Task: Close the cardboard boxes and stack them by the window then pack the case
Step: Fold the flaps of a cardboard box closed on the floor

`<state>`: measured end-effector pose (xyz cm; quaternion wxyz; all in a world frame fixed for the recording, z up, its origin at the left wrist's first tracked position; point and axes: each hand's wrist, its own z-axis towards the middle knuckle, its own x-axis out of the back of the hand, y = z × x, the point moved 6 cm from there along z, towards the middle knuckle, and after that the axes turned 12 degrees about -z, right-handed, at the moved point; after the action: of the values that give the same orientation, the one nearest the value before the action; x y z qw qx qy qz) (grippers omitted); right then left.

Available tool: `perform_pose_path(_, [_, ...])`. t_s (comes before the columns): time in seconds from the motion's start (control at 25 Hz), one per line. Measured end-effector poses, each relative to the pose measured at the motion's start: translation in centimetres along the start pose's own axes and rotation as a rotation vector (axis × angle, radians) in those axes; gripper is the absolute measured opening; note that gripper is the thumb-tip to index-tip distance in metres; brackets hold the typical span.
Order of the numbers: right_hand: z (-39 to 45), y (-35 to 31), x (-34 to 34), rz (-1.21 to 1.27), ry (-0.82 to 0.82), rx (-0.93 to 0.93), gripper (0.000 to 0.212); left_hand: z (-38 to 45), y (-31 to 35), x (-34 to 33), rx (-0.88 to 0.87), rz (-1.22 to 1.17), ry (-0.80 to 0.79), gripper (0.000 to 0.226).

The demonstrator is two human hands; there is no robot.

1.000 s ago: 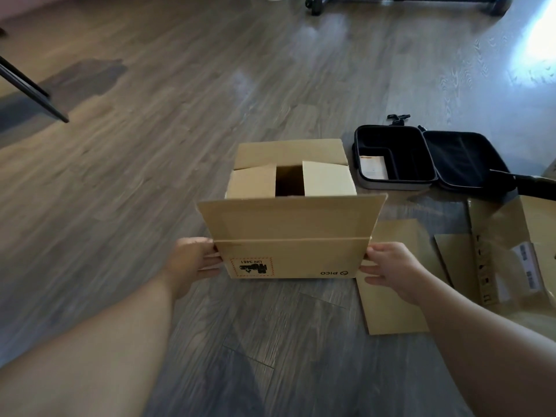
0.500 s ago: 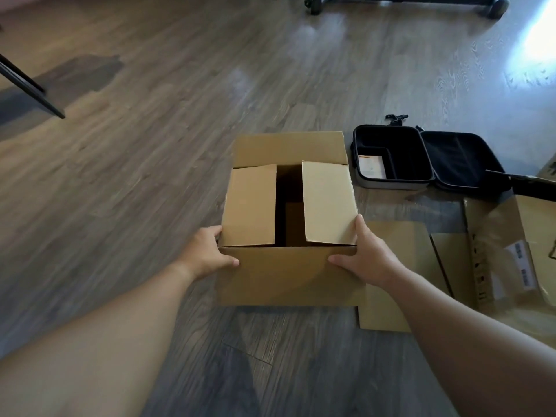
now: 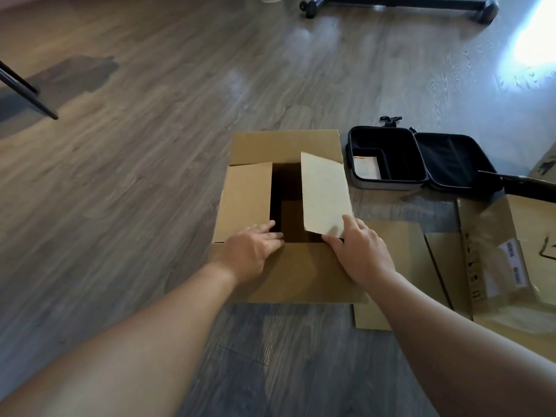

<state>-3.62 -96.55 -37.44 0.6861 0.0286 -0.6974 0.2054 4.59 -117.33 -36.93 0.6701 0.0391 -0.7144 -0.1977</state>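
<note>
Both forearms bare to the frame edge (no sleeves, watch or rings showing).

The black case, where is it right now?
In the head view, the black case lies open on the floor, right of the cardboard box, beyond the flattened cardboard.

Brown cardboard box (image 3: 285,266) on the grey wood-plank floor (image 3: 135,182), centre. Between its two side flaps a dark gap stays uncovered; the left hand (image 3: 251,251) and right hand (image 3: 359,251) sit at the gap's near end. Left of the box — bare floor out to a black slanted leg (image 3: 27,94) at the far left. Right side crowded: open black case (image 3: 391,159) just beside the box's far right corner, flattened brown cardboard sheets (image 3: 400,266) and a second opened cardboard box (image 3: 511,251) nearer. Far floor open up to a black wheeled base (image 3: 400,3).
</note>
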Motion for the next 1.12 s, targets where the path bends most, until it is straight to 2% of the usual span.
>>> perform_pose_path(0.16, [-0.1,1.7,1.2,0.019,0.121,-0.076,0.042,0.6,-0.1,0.8,0.037,0.141,0.032,0.043])
perform_pose_path(0.32, [0.7,4.6,1.9,0.184,0.125,-0.415,0.047,0.4,0.9,2.6,0.066,0.295,0.182,0.034])
perform_pose_path(0.48, [0.7,5.3,2.0,0.267,0.067,-0.69,0.034,-0.8,0.2,4.2,0.129,0.367,0.317,0.033])
perform_pose_path(0.56, [0.8,4.6,1.5,0.408,-0.024,-0.757,0.029,-1.5,-0.6,4.6,0.2,0.369,0.352,0.032])
perform_pose_path(0.68, [2.0,1.3,0.8,0.716,-0.133,-0.582,0.034,-2.3,-1.9,5.1,0.335,0.371,0.39,0.043])
perform_pose_path(0.76, [2.4,-1.0,1.4,0.722,-0.098,-0.389,0.034,-2.8,-2.9,5.4,0.449,0.406,0.385,0.056])
perform_pose_path(0.92, [1.4,-4.1,1.2,0.203,-0.049,0.017,0.023,-3.9,-5.2,4.5,0.694,0.461,0.218,0.072])
perform_pose_path(1.04, [0.6,-5.3,0.2,-0.05,-0.031,0.157,0.021,-4.2,-6.8,3.0,0.77,0.389,0.104,0.076])
perform_pose_path(1.12, [0.4,-5.8,-0.6,-0.176,-0.053,0.179,0.03,-4.3,-7.6,2.1,0.793,0.309,0.051,0.075])
